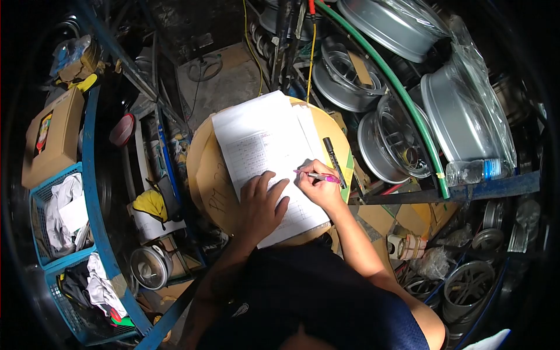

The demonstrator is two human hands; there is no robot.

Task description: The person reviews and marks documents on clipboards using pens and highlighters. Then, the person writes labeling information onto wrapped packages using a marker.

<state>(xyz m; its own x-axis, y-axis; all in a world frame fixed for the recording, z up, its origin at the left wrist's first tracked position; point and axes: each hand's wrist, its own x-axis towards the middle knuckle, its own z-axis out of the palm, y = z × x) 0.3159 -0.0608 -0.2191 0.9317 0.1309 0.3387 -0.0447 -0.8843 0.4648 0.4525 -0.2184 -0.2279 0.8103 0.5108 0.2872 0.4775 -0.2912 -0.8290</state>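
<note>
Sheets of white paper (256,125) with rows of handwriting lie on a round tan board (201,175) in front of me. My right hand (318,185) is closed around a pink pen (326,177), whose tip is at the paper's right side. On the paper's lower left rests my left hand (262,204), fingers spread and holding nothing. A black marker (333,160) lies just beyond my right hand, along the board's right edge. More sheets (306,125) show from under the top one.
Silver wheel rims (466,116) fill the rack on the right, behind a green hose (402,93). A plastic bottle (475,171) lies on that rack's ledge. Leftward are a cardboard box (53,140), blue baskets (61,262) with cloths, and a blue metal frame (90,163).
</note>
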